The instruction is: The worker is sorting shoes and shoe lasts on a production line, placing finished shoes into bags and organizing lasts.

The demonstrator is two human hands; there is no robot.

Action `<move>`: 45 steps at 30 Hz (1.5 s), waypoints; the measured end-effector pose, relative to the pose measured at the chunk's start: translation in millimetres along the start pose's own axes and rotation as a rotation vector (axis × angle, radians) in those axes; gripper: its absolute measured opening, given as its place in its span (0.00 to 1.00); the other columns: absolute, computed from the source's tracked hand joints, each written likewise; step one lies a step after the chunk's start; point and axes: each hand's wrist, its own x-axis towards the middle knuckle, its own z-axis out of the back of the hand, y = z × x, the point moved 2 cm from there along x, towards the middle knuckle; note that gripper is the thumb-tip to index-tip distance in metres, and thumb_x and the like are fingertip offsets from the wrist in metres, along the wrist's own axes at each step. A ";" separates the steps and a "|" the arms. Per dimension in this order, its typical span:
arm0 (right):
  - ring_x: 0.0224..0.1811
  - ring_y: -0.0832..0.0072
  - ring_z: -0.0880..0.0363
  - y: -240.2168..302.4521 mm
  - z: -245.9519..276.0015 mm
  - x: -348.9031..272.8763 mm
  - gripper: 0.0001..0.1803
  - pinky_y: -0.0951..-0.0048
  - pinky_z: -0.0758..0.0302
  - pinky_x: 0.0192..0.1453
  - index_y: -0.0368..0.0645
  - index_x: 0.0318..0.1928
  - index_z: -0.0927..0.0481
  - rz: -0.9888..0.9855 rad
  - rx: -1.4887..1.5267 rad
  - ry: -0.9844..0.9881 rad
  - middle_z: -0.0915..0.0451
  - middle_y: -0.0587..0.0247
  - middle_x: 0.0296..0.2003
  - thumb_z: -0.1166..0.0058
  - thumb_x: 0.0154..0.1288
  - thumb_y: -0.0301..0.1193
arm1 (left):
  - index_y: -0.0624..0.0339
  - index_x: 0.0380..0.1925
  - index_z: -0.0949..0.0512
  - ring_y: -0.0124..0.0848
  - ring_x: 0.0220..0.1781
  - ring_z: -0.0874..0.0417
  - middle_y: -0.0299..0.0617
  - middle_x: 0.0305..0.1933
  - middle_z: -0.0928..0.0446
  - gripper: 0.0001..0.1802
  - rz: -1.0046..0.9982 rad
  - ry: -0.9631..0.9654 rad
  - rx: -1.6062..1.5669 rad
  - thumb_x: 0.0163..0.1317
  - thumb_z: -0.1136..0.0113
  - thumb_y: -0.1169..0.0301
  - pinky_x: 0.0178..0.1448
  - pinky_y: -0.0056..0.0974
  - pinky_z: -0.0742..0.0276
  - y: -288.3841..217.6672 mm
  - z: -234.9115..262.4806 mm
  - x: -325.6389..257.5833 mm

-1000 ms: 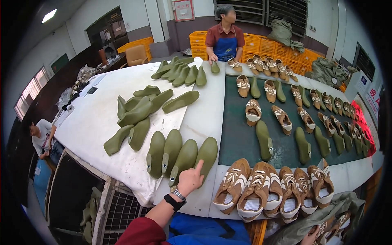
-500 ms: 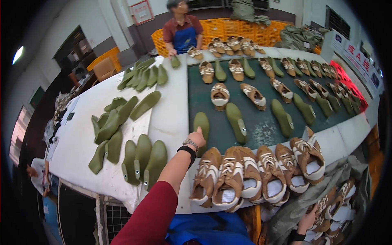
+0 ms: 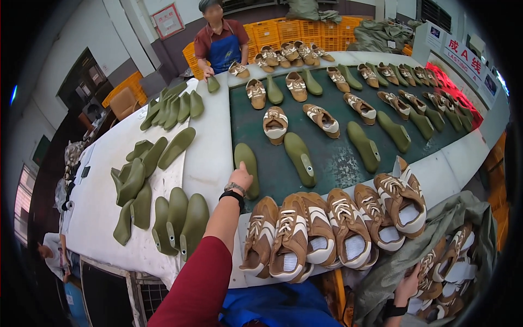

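Since a second ago, the left hand (image 3: 239, 179) has shifted a green shoe last (image 3: 247, 161) from beside three other lasts (image 3: 177, 218) on the white desk (image 3: 210, 141) to the dark green panel (image 3: 332, 155). Now, in the head view, this last lies at the panel's left edge, beyond a row of brown-and-white shoes (image 3: 348, 231). Its index finger rests on the last; how tightly that grip closes cannot be told. The right hand (image 3: 407, 284) is inside a grey-green sack (image 3: 447, 207) beside loose sneakers (image 3: 427, 264), its grip too hidden to judge.
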 end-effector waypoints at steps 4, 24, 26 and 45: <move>0.36 0.48 0.23 17.4 12.3 0.0 0.36 0.57 0.30 0.37 0.48 0.64 0.40 0.007 -0.017 0.013 0.21 0.44 0.34 0.45 0.55 0.39 | 0.68 0.60 0.45 0.54 0.43 0.21 0.63 0.39 0.23 0.38 -0.032 0.026 0.001 0.54 0.44 0.61 0.48 0.49 0.25 10.1 -6.1 6.7; 0.36 0.51 0.26 61.2 38.6 10.0 0.19 0.56 0.30 0.42 0.37 0.48 0.26 0.506 -0.333 0.005 0.23 0.47 0.32 0.50 0.55 0.28 | 0.62 0.51 0.30 0.54 0.60 0.37 0.57 0.56 0.35 0.31 -0.113 -0.402 -0.059 0.46 0.33 0.63 0.61 0.50 0.36 162.8 94.1 -272.6; 0.46 0.51 0.25 148.6 84.0 -30.6 0.24 0.61 0.29 0.49 0.32 0.52 0.30 0.329 -0.412 0.388 0.24 0.39 0.44 0.50 0.62 0.38 | 0.62 0.52 0.30 0.56 0.61 0.39 0.60 0.59 0.38 0.35 -0.115 -0.415 -0.016 0.44 0.32 0.59 0.63 0.50 0.38 179.2 84.8 -285.0; 0.52 0.42 0.32 82.3 -32.2 -66.0 0.30 0.57 0.39 0.61 0.20 0.54 0.38 0.408 -0.151 0.035 0.33 0.25 0.50 0.50 0.58 0.33 | 0.65 0.58 0.37 0.56 0.65 0.43 0.57 0.60 0.38 0.34 0.008 -0.492 -0.101 0.49 0.39 0.69 0.64 0.59 0.47 160.8 51.8 -282.3</move>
